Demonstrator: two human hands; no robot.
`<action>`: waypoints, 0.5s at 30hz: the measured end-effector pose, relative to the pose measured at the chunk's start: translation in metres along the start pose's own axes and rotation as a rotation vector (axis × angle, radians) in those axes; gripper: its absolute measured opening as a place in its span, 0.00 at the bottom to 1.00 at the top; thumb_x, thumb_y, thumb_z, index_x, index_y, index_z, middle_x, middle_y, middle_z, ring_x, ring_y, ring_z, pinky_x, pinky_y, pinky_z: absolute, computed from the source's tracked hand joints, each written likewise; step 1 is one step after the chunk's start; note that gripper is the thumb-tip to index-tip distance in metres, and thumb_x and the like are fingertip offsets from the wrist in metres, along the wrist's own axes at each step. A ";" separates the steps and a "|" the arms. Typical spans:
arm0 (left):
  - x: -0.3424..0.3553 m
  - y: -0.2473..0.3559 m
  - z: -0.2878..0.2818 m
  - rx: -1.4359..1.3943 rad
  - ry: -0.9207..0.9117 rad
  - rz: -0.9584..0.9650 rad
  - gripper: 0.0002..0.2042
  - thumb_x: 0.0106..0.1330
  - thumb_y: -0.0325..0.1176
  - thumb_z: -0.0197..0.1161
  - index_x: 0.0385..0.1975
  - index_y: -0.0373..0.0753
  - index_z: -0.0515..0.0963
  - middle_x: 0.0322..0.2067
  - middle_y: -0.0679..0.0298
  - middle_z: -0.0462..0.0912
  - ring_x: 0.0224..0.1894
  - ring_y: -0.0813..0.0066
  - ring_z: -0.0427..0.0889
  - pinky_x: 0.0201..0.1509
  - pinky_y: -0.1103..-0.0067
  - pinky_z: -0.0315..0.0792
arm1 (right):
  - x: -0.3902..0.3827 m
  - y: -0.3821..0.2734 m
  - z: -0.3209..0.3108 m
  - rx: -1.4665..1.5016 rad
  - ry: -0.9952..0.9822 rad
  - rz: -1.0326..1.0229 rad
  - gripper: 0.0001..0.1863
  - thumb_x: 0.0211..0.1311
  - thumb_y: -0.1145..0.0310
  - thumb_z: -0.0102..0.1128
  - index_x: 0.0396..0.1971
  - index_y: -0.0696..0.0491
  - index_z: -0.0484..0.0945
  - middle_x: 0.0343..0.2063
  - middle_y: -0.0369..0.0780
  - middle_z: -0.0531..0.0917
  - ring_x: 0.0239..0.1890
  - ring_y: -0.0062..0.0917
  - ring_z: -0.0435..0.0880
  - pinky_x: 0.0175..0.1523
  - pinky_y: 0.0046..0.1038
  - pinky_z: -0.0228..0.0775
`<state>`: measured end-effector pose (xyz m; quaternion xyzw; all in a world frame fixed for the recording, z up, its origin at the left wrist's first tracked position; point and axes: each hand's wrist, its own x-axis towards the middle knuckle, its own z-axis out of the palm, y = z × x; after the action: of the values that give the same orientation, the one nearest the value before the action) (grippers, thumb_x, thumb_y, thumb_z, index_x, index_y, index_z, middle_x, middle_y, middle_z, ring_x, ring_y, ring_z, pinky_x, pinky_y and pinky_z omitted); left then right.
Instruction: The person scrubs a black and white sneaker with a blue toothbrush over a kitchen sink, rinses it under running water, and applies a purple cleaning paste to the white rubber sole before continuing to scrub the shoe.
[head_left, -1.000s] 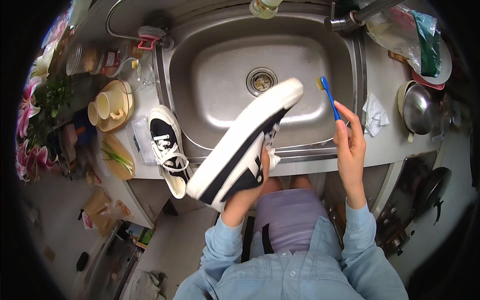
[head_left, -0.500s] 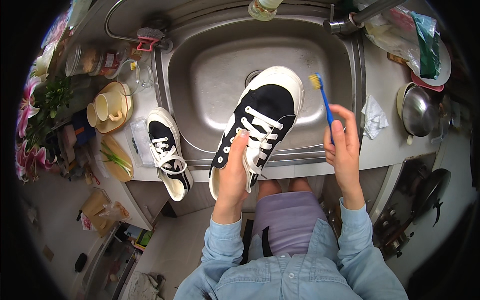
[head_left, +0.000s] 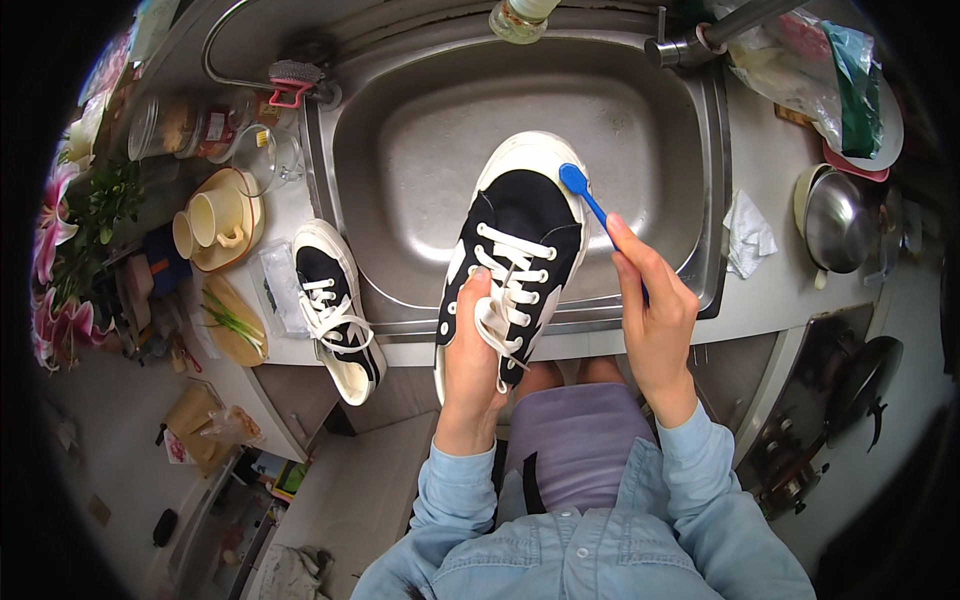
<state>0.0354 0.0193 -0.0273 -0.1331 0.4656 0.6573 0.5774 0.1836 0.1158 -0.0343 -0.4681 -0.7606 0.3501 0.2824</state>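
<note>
A black and white sneaker (head_left: 527, 208) with white laces is held over the near part of the steel sink, its toe pointing away from me. My left hand (head_left: 470, 372) grips it around the heel end, thumb on the lacing and the other fingers hidden beneath. In my right hand (head_left: 659, 318) is a blue toothbrush (head_left: 594, 204); its head lies against the right side of the white rubber toe, bristles turned down out of sight. The matching sneaker (head_left: 335, 306) rests on the counter edge to the left of the sink.
The steel sink (head_left: 645, 120) has a faucet (head_left: 688, 50) at its back right. Left of it stand cream mugs (head_left: 216, 215) on a tray, a glass cup (head_left: 256, 152) and a board with green onions (head_left: 232, 325). A crumpled tissue (head_left: 748, 236) and a metal pan (head_left: 833, 222) lie right.
My right hand has moved left and turned the toothbrush over, bringing its head from the air beside the sneaker onto the toe. The held sneaker has rotated slightly and points straighter ahead.
</note>
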 end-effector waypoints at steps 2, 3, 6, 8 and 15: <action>-0.002 0.003 0.007 0.013 0.033 0.009 0.21 0.78 0.42 0.49 0.63 0.36 0.71 0.55 0.61 0.81 0.54 0.73 0.81 0.59 0.77 0.74 | -0.002 -0.001 -0.001 -0.011 -0.012 0.015 0.26 0.62 0.83 0.64 0.60 0.47 0.79 0.22 0.39 0.75 0.20 0.23 0.68 0.27 0.20 0.65; -0.002 0.004 0.006 -0.011 0.013 0.006 0.21 0.78 0.42 0.50 0.63 0.36 0.71 0.55 0.61 0.81 0.55 0.73 0.81 0.59 0.77 0.73 | -0.008 -0.002 -0.001 -0.026 -0.032 0.030 0.26 0.62 0.83 0.63 0.60 0.47 0.79 0.22 0.39 0.75 0.20 0.23 0.68 0.27 0.20 0.65; -0.002 0.004 0.005 -0.005 0.044 0.001 0.21 0.78 0.42 0.50 0.63 0.36 0.71 0.55 0.62 0.81 0.55 0.73 0.81 0.59 0.78 0.73 | -0.026 -0.003 -0.004 -0.013 -0.033 0.059 0.26 0.62 0.83 0.63 0.60 0.48 0.79 0.22 0.40 0.75 0.20 0.24 0.69 0.27 0.20 0.65; -0.002 0.001 0.004 -0.004 0.070 -0.027 0.21 0.78 0.43 0.50 0.63 0.36 0.71 0.54 0.62 0.81 0.54 0.74 0.81 0.58 0.78 0.74 | -0.027 -0.003 -0.004 0.005 -0.026 0.075 0.26 0.62 0.84 0.63 0.60 0.48 0.80 0.22 0.40 0.75 0.20 0.25 0.69 0.28 0.20 0.65; -0.016 -0.015 0.004 0.083 0.165 -0.108 0.22 0.76 0.44 0.53 0.62 0.37 0.71 0.52 0.63 0.82 0.51 0.77 0.82 0.54 0.80 0.75 | 0.002 -0.009 0.002 -0.006 -0.009 0.036 0.23 0.64 0.83 0.62 0.59 0.50 0.80 0.30 0.45 0.83 0.26 0.26 0.80 0.35 0.23 0.73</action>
<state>0.0548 0.0109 -0.0205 -0.1877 0.5307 0.5921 0.5766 0.1769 0.1141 -0.0278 -0.4812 -0.7544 0.3550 0.2710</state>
